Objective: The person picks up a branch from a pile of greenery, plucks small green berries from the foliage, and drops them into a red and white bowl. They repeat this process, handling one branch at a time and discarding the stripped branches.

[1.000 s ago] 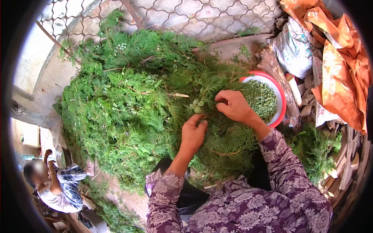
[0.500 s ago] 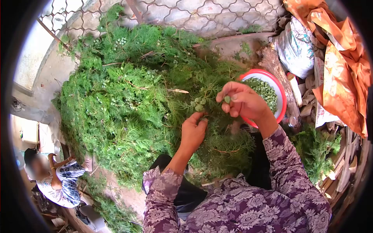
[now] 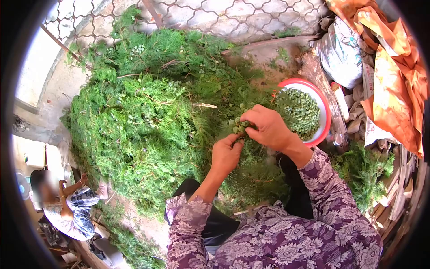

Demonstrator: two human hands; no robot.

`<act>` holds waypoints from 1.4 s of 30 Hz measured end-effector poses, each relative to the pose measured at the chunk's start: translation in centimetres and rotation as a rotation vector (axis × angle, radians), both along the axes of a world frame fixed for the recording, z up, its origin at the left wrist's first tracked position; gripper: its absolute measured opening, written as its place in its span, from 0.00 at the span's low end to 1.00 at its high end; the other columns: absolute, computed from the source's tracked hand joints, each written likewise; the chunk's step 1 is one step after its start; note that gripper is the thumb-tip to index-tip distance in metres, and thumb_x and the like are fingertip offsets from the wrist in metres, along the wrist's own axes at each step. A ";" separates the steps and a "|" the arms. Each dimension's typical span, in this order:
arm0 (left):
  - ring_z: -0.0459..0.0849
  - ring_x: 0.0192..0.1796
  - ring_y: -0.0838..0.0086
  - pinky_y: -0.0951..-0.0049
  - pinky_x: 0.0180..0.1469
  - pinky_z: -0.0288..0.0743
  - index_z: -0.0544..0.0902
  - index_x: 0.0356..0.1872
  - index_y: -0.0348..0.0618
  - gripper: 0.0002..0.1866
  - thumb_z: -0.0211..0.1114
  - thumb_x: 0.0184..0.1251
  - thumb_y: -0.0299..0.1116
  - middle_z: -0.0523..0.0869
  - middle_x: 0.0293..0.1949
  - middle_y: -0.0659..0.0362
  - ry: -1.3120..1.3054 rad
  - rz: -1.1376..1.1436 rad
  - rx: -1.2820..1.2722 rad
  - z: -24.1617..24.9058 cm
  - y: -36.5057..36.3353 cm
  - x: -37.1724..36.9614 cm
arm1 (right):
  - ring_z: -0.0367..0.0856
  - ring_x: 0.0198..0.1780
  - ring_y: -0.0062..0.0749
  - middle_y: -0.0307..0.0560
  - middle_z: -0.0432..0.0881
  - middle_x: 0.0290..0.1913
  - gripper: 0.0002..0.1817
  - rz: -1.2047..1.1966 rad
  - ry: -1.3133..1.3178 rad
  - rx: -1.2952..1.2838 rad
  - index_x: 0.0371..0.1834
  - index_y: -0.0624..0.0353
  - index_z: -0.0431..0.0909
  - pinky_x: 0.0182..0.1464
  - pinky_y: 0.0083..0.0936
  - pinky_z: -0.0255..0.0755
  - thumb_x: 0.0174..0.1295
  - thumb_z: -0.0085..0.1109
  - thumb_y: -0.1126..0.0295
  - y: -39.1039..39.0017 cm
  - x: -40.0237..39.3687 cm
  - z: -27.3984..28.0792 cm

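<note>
My left hand point(image 3: 226, 155) pinches a green sprig just below its cluster of round green cones point(image 3: 241, 126). From the right, my right hand point(image 3: 270, 127) reaches over the same cluster, thumb and fingers closing on the cones. Beyond my right hand is a white basin with a red rim point(image 3: 328, 117), holding a heap of small green cones point(image 3: 301, 112). A large pile of feathery green branches point(image 3: 134, 121) spreads to the left of my hands and under them.
A wire fence point(image 3: 233, 15) runs along the top. On the right are a white sack point(image 3: 339, 56), an orange tarp point(image 3: 396, 89), a log point(image 3: 329, 96) and stacked wood point(image 3: 401, 190). Another person point(image 3: 65, 204) sits at the lower left.
My right hand has moved left and down from beside the basin to the cluster. The single green cone it held is no longer visible. My left hand has shifted slightly.
</note>
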State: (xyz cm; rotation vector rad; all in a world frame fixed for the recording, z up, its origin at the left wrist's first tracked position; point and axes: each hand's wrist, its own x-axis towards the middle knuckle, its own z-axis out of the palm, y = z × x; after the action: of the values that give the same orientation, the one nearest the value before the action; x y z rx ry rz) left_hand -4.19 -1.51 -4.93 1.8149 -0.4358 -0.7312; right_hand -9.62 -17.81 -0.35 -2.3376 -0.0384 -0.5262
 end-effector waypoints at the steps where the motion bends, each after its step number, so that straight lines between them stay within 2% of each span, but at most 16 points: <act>1: 0.69 0.21 0.84 0.79 0.27 0.66 0.81 0.44 0.41 0.14 0.58 0.59 0.32 0.75 0.17 0.63 -0.026 -0.005 0.007 0.0 0.0 0.0 | 0.74 0.28 0.40 0.48 0.73 0.31 0.13 -0.005 0.028 -0.029 0.36 0.57 0.76 0.30 0.28 0.68 0.44 0.58 0.76 0.1 -0.1 0.0; 6: 0.72 0.20 0.77 0.75 0.27 0.68 0.81 0.44 0.45 0.13 0.57 0.58 0.34 0.75 0.17 0.57 -0.119 -0.039 0.108 0.9 0.2 0.0 | 0.74 0.27 0.37 0.47 0.73 0.29 0.10 -0.003 0.033 -0.067 0.34 0.59 0.75 0.29 0.28 0.68 0.46 0.59 0.75 -0.4 0.0 -0.2; 8: 0.77 0.22 0.66 0.70 0.30 0.71 0.82 0.42 0.48 0.13 0.56 0.58 0.36 0.78 0.20 0.51 -0.200 -0.077 0.210 1.1 0.3 0.0 | 0.73 0.26 0.35 0.45 0.72 0.28 0.09 0.016 0.016 -0.027 0.33 0.60 0.74 0.28 0.27 0.67 0.46 0.59 0.75 -0.6 0.0 -0.3; 9: 0.77 0.22 0.66 0.70 0.30 0.71 0.82 0.42 0.48 0.13 0.56 0.58 0.36 0.78 0.20 0.51 -0.199 -0.077 0.209 0.9 0.4 0.0 | 0.72 0.25 0.32 0.44 0.72 0.27 0.07 0.082 0.098 0.164 0.32 0.59 0.74 0.27 0.27 0.66 0.49 0.57 0.74 -0.8 -0.1 0.0; 11: 0.66 0.18 0.83 0.77 0.23 0.64 0.82 0.41 0.43 0.12 0.58 0.57 0.34 0.71 0.13 0.62 -0.342 -0.084 0.154 0.4 0.5 0.1 | 0.71 0.24 0.29 0.43 0.72 0.25 0.05 0.149 0.180 0.355 0.32 0.58 0.75 0.25 0.27 0.65 0.51 0.56 0.73 -1.7 -0.2 0.4; 13: 0.68 0.17 0.79 0.76 0.24 0.65 0.82 0.41 0.44 0.13 0.58 0.57 0.35 0.72 0.13 0.59 -0.385 -0.094 0.188 0.8 0.6 0.0 | 0.69 0.24 0.21 0.38 0.73 0.25 0.04 0.292 0.424 1.468 0.32 0.58 0.74 0.22 0.19 0.61 0.55 0.53 0.73 -3.3 -0.4 0.6; 17: 0.72 0.17 0.71 0.72 0.25 0.67 0.82 0.41 0.45 0.13 0.58 0.57 0.37 0.75 0.15 0.53 -0.409 -0.141 0.254 1.1 0.8 0.0 | 0.70 0.25 0.20 0.39 0.75 0.28 0.06 0.198 0.159 1.737 0.37 0.59 0.72 0.20 0.14 0.58 0.58 0.51 0.72 -3.2 -0.8 2.5; 21: 0.73 0.17 0.72 0.72 0.25 0.67 0.82 0.41 0.45 0.13 0.58 0.56 0.36 0.75 0.15 0.53 -0.417 -0.157 0.267 1.4 0.7 0.1 | 0.70 0.26 0.21 0.43 0.74 0.32 0.08 0.269 0.210 1.691 0.40 0.58 0.70 0.23 0.13 0.61 0.57 0.51 0.71 -3.0 -0.8 2.4; 23: 0.80 0.31 0.54 0.60 0.34 0.72 0.82 0.40 0.51 0.12 0.53 0.58 0.37 0.80 0.25 0.48 -0.361 -0.178 0.329 1.7 0.5 0.1 | 0.70 0.24 0.21 0.40 0.76 0.32 0.08 0.321 0.329 1.475 0.37 0.59 0.72 0.24 0.16 0.63 0.56 0.55 0.70 -3.2 -0.6 1.3; 24: 0.80 0.31 0.54 0.60 0.34 0.72 0.82 0.40 0.51 0.12 0.53 0.58 0.37 0.80 0.25 0.48 -0.362 -0.179 0.330 1.8 0.5 0.1 | 0.70 0.24 0.21 0.40 0.76 0.32 0.08 0.321 0.329 1.476 0.37 0.59 0.72 0.24 0.16 0.63 0.56 0.55 0.70 -2.9 -0.5 0.9; 26: 0.79 0.31 0.53 0.60 0.34 0.72 0.82 0.38 0.51 0.11 0.54 0.58 0.37 0.80 0.24 0.48 -0.343 -0.171 0.330 1.8 0.5 0.1 | 0.73 0.24 0.26 0.41 0.77 0.31 0.11 0.156 0.253 0.479 0.32 0.59 0.73 0.24 0.23 0.66 0.52 0.61 0.65 -1.7 -0.3 0.2; 30: 0.79 0.31 0.53 0.59 0.34 0.71 0.82 0.37 0.50 0.11 0.54 0.58 0.37 0.80 0.24 0.48 -0.369 -0.171 0.338 1.0 0.6 0.3 | 0.72 0.23 0.26 0.40 0.75 0.25 0.14 0.077 0.309 0.253 0.26 0.61 0.73 0.25 0.26 0.64 0.46 0.67 0.65 0.3 -0.9 -0.2; 32: 0.71 0.16 0.73 0.72 0.23 0.66 0.82 0.35 0.44 0.09 0.57 0.57 0.35 0.74 0.14 0.54 -0.443 -0.142 0.288 0.9 0.6 0.3 | 0.75 0.27 0.42 0.48 0.75 0.28 0.14 -0.018 0.204 -0.090 0.26 0.59 0.72 0.30 0.35 0.68 0.45 0.65 0.63 0.8 -0.9 -0.2; 39: 0.73 0.17 0.70 0.71 0.24 0.67 0.82 0.36 0.44 0.10 0.58 0.57 0.36 0.75 0.15 0.52 -0.434 -0.116 0.264 1.2 0.8 0.1 | 0.75 0.28 0.47 0.50 0.76 0.26 0.12 -0.079 0.179 -0.115 0.25 0.59 0.73 0.30 0.37 0.68 0.47 0.62 0.62 1.2 -0.7 -0.7; 41: 0.79 0.32 0.52 0.57 0.35 0.71 0.82 0.38 0.49 0.11 0.54 0.57 0.37 0.81 0.26 0.47 -0.383 -0.166 0.346 1.7 0.8 0.3 | 0.74 0.23 0.41 0.49 0.74 0.21 0.10 0.031 0.223 0.092 0.25 0.61 0.75 0.28 0.34 0.67 0.49 0.59 0.65 0.7 -0.5 -0.5; 42: 0.79 0.32 0.52 0.57 0.35 0.71 0.82 0.38 0.49 0.11 0.54 0.57 0.37 0.81 0.26 0.47 -0.384 -0.165 0.345 1.9 0.8 0.3 | 0.74 0.23 0.41 0.49 0.74 0.21 0.10 0.031 0.222 0.091 0.25 0.61 0.75 0.28 0.34 0.67 0.49 0.59 0.65 0.4 -0.4 -0.6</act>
State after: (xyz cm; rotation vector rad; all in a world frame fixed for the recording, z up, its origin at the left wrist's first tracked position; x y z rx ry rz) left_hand -3.87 -0.66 -2.99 2.2775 -0.7546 -0.5934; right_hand -10.02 -17.38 -0.98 -2.2888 0.0523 -0.2455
